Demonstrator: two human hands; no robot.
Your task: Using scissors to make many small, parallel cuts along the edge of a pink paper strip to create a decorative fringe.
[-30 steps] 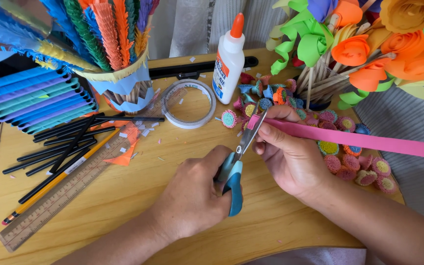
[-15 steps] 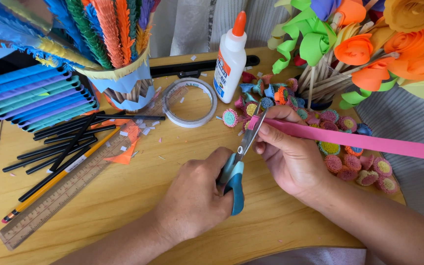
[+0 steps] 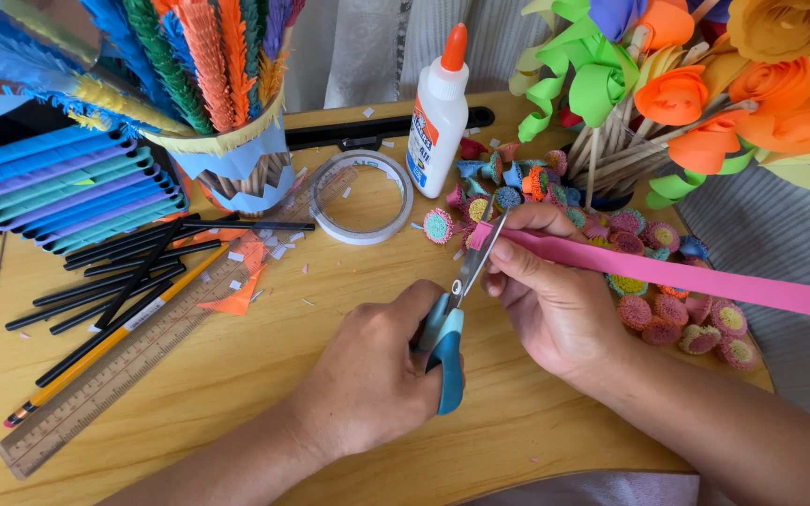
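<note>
On the wooden table (image 3: 236,394) right in front of this person, the left hand (image 3: 367,379) is wrapped around the blue handles of a pair of scissors (image 3: 457,309), fingers curled tight through the loops. The blades point up and away and sit at the very end of a long pink paper strip (image 3: 667,274), looks like they're nearly closed on its edge, though I can't tell how deep the cut goes. The right hand (image 3: 555,305) pinches that same strip near its end, thumb on top and fingers under it, holding it flat and level. The strip runs off to the right, out past the table edge.

Just behind the hands there's a scatter of small rolled fringed paper flowers (image 3: 686,323) in pink, teal and orange, some touching the strip's underside by the look of it. A white glue bottle (image 3: 437,117) with an orange cap stands upright behind them, and a roll of clear tape (image 3: 361,197) lies flat next to it. Off to the left: a wooden ruler (image 3: 114,365), a bunch of black pencils (image 3: 124,272), and a cup (image 3: 227,164) stuffed with fringed paper sticks. Big orange and green paper flowers (image 3: 705,94) sit at the back right.
</note>
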